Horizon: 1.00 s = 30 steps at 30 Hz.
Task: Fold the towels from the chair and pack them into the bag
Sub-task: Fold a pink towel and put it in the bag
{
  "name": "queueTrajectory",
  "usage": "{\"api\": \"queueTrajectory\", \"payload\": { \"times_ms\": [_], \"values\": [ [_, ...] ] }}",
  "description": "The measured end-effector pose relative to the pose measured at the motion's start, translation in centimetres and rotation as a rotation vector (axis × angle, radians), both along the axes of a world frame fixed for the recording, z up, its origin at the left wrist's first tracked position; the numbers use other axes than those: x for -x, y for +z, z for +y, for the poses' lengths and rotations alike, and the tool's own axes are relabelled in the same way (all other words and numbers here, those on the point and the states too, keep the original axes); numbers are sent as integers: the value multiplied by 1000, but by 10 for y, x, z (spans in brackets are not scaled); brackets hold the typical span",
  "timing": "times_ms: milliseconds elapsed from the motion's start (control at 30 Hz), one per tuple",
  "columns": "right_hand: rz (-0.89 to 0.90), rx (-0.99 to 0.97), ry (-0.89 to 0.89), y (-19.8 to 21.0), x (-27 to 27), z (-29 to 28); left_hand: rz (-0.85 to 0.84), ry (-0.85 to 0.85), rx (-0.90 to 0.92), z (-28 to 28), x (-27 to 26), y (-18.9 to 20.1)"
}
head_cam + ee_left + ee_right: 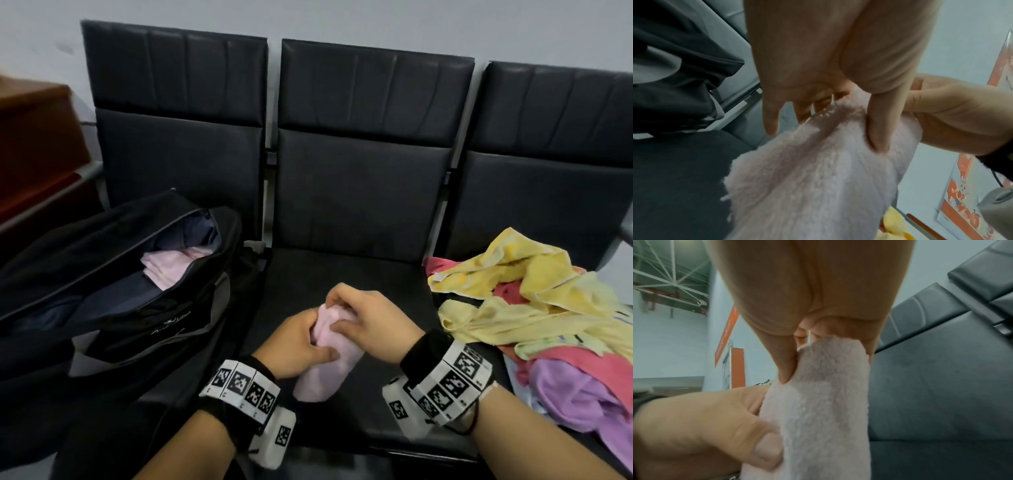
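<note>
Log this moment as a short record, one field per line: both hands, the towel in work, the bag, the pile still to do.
left hand: left hand grips the pink towel, thumb on top
right hand: right hand pinches its far end
towel in work: folded narrow, held over the middle seat
bag: black bag open on the left seat, a folded pink towel inside
pile: yellow, red and purple towels loose on the right seat

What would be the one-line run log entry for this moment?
step: folding | hands: left and right grip pink towel over middle seat | bag: open | pile: waiting
</note>
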State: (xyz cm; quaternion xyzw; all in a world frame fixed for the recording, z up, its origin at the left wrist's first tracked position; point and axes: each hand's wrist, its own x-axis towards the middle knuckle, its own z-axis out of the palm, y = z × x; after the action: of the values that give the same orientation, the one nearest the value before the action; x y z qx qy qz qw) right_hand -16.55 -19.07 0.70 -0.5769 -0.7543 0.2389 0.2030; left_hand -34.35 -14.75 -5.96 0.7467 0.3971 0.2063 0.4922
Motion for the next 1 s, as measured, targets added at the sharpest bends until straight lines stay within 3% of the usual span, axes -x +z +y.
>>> {"api": "queueTrajectory", "payload": {
  "times_ms": [67,200,300,400,500,700,900,1000],
  "values": [
    [80,-45,-5,4,10,12,-54,25,-2,6,10,8],
    [408,-120,-164,-1,37,47,-171,202,-4,31,42,18],
    [543,109,-198,-16,61,79,-401,389,160,50,77,19],
    [592,373,-103,-36,93,105,-581,589,302,70,112,13],
    [557,429,1,-47,135,133,-627,745,400,94,147,6],
    [528,324,85,-46,225,206,-674,934,546,147,226,-7],
    [348,282,154,-83,300,266,-457,1199,693,205,294,-59],
    [157,344,146,-114,310,280,-383,1231,728,221,304,-86]
  ]
}}
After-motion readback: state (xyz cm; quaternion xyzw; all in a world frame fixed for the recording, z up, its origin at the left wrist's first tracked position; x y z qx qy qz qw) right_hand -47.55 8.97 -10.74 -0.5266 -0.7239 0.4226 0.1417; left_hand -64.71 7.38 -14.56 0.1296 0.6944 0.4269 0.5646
